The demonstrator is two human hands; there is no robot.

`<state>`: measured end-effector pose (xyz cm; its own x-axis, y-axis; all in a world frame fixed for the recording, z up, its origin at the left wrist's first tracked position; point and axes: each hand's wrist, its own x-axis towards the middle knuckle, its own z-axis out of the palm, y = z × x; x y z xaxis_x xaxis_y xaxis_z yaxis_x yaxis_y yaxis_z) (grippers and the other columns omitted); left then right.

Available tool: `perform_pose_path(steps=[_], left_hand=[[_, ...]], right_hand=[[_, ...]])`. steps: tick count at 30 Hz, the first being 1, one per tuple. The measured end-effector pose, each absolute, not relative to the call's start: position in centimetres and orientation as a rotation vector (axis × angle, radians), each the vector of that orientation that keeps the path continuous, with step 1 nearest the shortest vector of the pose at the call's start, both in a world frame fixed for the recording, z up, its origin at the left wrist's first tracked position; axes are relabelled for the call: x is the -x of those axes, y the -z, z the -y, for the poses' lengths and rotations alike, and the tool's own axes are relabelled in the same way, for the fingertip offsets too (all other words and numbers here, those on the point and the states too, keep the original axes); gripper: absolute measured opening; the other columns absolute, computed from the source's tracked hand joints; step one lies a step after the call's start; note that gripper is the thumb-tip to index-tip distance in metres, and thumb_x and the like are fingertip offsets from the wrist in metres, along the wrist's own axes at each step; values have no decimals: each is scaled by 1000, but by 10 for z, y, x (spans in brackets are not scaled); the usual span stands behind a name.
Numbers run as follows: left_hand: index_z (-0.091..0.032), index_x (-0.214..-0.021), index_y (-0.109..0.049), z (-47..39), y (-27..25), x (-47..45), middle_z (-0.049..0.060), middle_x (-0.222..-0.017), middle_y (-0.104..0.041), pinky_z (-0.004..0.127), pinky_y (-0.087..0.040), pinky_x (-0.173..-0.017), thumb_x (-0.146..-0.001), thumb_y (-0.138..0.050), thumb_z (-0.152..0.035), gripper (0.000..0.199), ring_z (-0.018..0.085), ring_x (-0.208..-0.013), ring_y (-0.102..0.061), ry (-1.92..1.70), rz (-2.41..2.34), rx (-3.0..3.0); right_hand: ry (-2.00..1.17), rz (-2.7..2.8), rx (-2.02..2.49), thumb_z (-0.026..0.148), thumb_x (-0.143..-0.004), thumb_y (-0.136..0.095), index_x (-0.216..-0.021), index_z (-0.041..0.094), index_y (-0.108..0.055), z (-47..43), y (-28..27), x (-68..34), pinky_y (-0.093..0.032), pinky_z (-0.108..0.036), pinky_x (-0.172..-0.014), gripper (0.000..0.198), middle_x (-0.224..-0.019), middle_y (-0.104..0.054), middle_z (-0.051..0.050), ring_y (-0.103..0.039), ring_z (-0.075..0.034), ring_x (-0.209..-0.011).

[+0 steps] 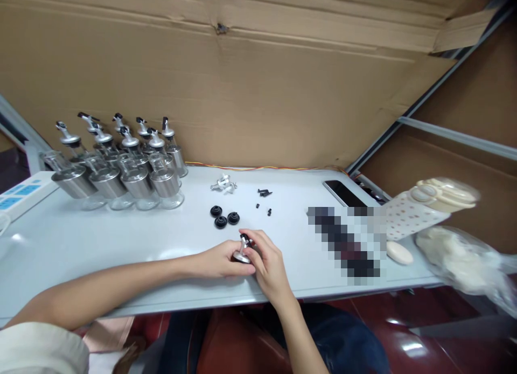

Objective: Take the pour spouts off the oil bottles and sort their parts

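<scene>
Between my two hands, above the front of the table, is a silver bottle pourer (242, 255) with a black tip, its spout pointing up. My left hand (220, 259) is closed around its wide base. Against the pourer's spout and tip press the fingers of my right hand (267, 261), also closed on it. Just beyond lie three black ribbed stoppers (220, 221). Farther back is a small pile of silver spout parts (224, 184). To its right sit some black flip caps (265, 192) and a few tiny black pieces (269, 212).
Several glass bottles with steel sleeves (135, 182) stand at the left, the rear ones topped with pourers. A power strip (24, 196) lies beside them. At the right are a phone (345, 193), a blurred-out patch, a dotted flask (420, 212), a white oval object (399, 253) and a plastic bag (460, 258).
</scene>
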<state>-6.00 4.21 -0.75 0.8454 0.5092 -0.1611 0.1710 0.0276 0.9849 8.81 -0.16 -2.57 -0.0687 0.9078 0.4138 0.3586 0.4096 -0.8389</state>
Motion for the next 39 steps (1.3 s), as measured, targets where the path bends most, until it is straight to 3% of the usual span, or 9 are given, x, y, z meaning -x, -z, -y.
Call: perform_pose_path(steps=[4,10,15,19,23,27,32,36,39], left_hand=[[-16,-72,-45,-38,4,58,-8,-53,-38,21,-27,-47,-80,-52,-28,16,7,-48,-33,-302,-545,-1585],[-16,-78,-47,-36,6,57,-6,-61,-45,21,-33,-53,-75,-60,-24,16,7,-53,-40,-283,-461,-1602],[-19,-81,-39,-44,12,56,-8,-49,-47,22,-33,-49,-78,-62,-44,34,7,-44,-41,-414,-546,-1310],[-18,-87,-41,-44,13,57,-6,-49,-52,22,-32,-50,-77,-63,-46,37,7,-44,-44,-428,-536,-1322],[-18,-88,-42,-43,10,57,-7,-48,-52,22,-31,-50,-78,-62,-44,35,7,-44,-44,-433,-552,-1296],[-18,-86,-42,-43,9,57,-7,-48,-52,22,-31,-50,-77,-62,-42,33,7,-44,-44,-417,-561,-1293],[-18,-86,-42,-42,9,57,-7,-48,-53,22,-31,-50,-77,-63,-43,34,7,-44,-44,-409,-560,-1287],[-18,-86,-42,-42,9,57,-7,-48,-53,23,-31,-50,-76,-64,-45,36,7,-43,-44,-408,-564,-1275],[-18,-86,-42,-43,7,57,-7,-48,-53,23,-31,-51,-76,-63,-45,36,7,-44,-43,-406,-573,-1282]], right_hand=[[-522,1678,1177,26,-91,-44,-106,21,-64,2,29,-85,-46,-32,-78,26,-92,-65,-7,-59,-19,-87],[-675,1347,1281,36,-96,-28,-74,19,-62,6,23,-87,-44,-27,-66,45,-73,-63,-4,-59,-16,-69],[-720,1251,1330,39,-90,-42,-82,18,-64,5,25,-87,-45,-29,-71,31,-82,-63,-6,-59,-17,-76],[-758,1176,1379,39,-82,-53,-80,17,-62,-2,18,-96,-45,-28,-68,24,-74,-63,-4,-59,-17,-71],[-553,1383,1443,33,-83,-52,-80,17,-62,-41,-15,-125,-43,-25,-67,20,-71,-64,-2,-58,-15,-69],[-417,1687,1933,20,-82,-54,-89,17,-63,-104,-35,-153,-42,-23,-70,11,-80,-68,-4,-60,-14,-74],[-515,1768,2085,10,-72,-64,-83,13,-67,-150,-13,-164,-41,-23,-60,13,-61,-66,-4,-59,-15,-60],[-452,1785,2067,12,-81,-53,-93,13,-67,-156,5,-169,-42,-23,-65,19,-71,-69,-7,-61,-14,-65],[-402,1805,2034,6,-80,-49,-96,12,-68,-154,10,-176,-43,-24,-71,25,-81,-70,-9,-62,-15,-73]])
